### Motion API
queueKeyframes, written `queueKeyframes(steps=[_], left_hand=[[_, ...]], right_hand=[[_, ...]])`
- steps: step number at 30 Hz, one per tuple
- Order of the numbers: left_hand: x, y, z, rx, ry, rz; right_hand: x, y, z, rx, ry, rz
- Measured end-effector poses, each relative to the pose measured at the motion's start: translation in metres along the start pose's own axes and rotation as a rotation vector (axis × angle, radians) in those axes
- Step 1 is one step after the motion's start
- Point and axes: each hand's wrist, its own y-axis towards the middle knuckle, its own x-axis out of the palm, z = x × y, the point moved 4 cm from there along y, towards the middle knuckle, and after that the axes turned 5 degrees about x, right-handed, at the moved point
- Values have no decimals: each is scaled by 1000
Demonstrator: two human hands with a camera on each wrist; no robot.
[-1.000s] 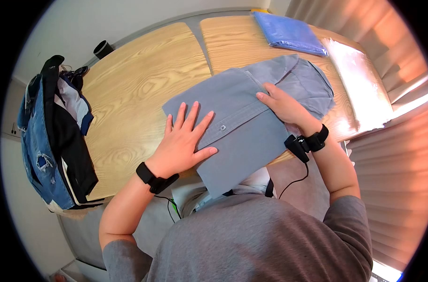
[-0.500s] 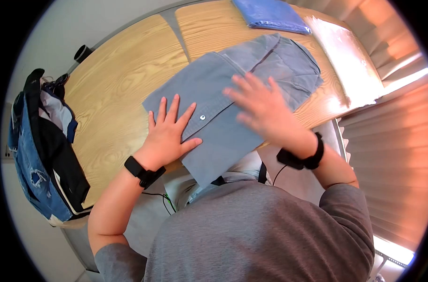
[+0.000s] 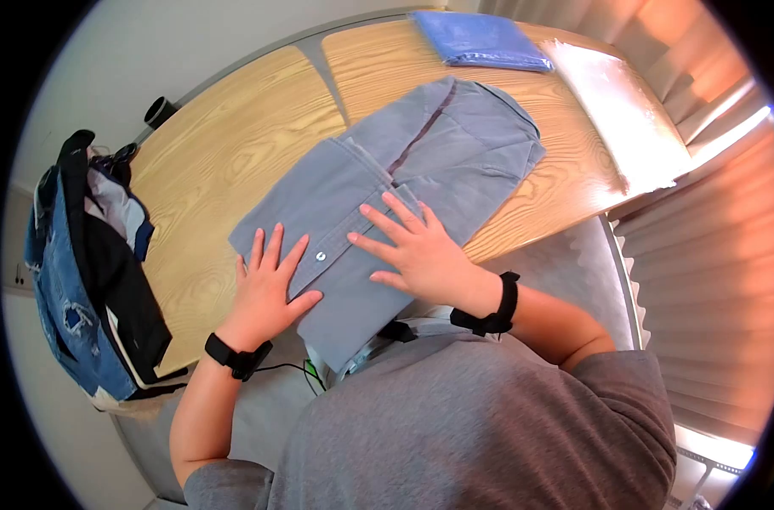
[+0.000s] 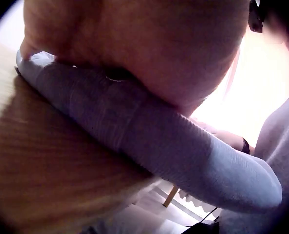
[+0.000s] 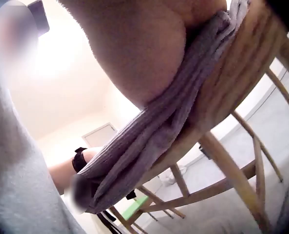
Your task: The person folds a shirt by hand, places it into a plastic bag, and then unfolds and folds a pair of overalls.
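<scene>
A folded grey-blue button shirt (image 3: 480,161) lies slantwise on the wooden table, its near end hanging over the front edge by the person's body. On its left part the left hand (image 3: 264,293) rests flat with fingers spread, next to a small white button (image 3: 321,256). The right hand (image 3: 421,255) also lies spread on the shirt, across the placket right of the button. In the left wrist view, the shirt's thick folded edge (image 4: 183,146) runs under the palm. The right wrist view shows layered folds (image 5: 149,131) beneath that palm; the fingertips are hidden there.
At the far side lies a blue plastic-wrapped packet (image 3: 480,41), with a shiny clear plastic packet (image 3: 617,119) to its right. Jeans (image 3: 64,297) and dark clothes are heaped at the table's left edge. A black cup (image 3: 159,112) stands behind. A gap (image 3: 323,72) separates two tabletops.
The right hand has let go of the shirt's upper part, lifted, and come down flat nearer the left hand. The shirt has slid left and toward the body, with the left hand on it.
</scene>
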Motion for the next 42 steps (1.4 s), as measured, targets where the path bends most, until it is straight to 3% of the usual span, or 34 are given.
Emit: queueKeyframes(steps=[7,12,14,15,17,18,20,23,24,26,32,35,38,42], left_hand=[[14,-57,-46,-49,-118,115],[28,-76,-57,-154,-213,396],[30,-77,-56,-174,-231,418],[29,-78,-55,-188,-254,439],[28,-77,-55,-202,-266,412],[28,-76,-55,-209,-279,383],[29,-76,-56,-208,-264,383],[30,-75,-57,-201,-234,395],[30,-76,-57,-193,-217,410],[30,-77,-56,-198,-226,407],[24,-76,-51,-185,-298,433],[14,-77,-43,-118,-280,475],[5,-76,-34,-49,-226,500],[5,-74,-32,-60,-219,467]], right_hand=[[29,11,-55,-54,66,41],[24,16,-56,-54,150,5],[15,29,-35,43,545,114],[14,36,-27,37,548,111],[13,53,-2,296,698,180],[10,61,1,291,698,182],[20,74,7,584,963,-201],[35,90,4,576,844,-315],[40,92,3,574,846,-319],[45,95,3,536,800,-142],[47,88,1,551,1194,-313],[32,81,1,521,1408,-198],[30,79,4,599,1613,-239],[25,84,4,642,1493,-319]])
